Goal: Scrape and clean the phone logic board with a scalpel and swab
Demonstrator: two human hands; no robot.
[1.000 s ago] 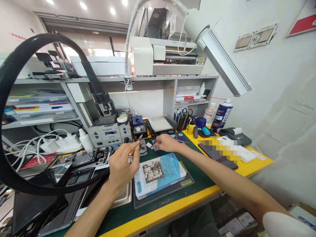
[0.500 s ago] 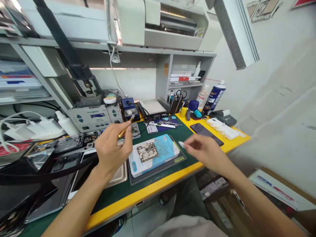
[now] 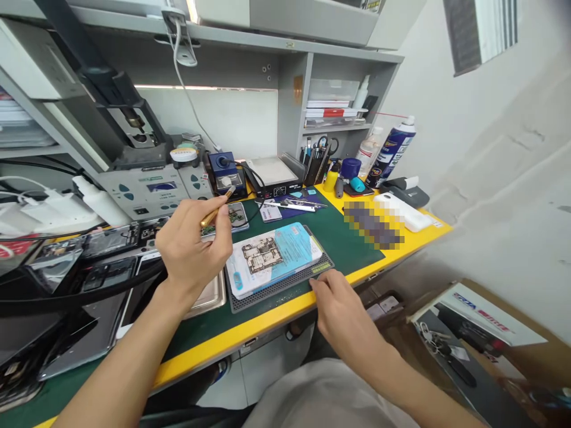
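Your left hand is curled around a slim brass-coloured tool, pinching it between thumb and fingers so its tip points up and away, above a small circuit board that lies on the green mat. Your right hand rests low at the yellow front edge of the bench, fingers loosely bent and holding nothing that can be seen, its fingertips just beside the near right corner of the dark ribbed pad. On that pad lies a light blue phone case with a bare mainboard on top (between your two hands). A metal tray sits just left of the pad, under your left wrist. Farther back stand a grey soldering station and a blue spray can.
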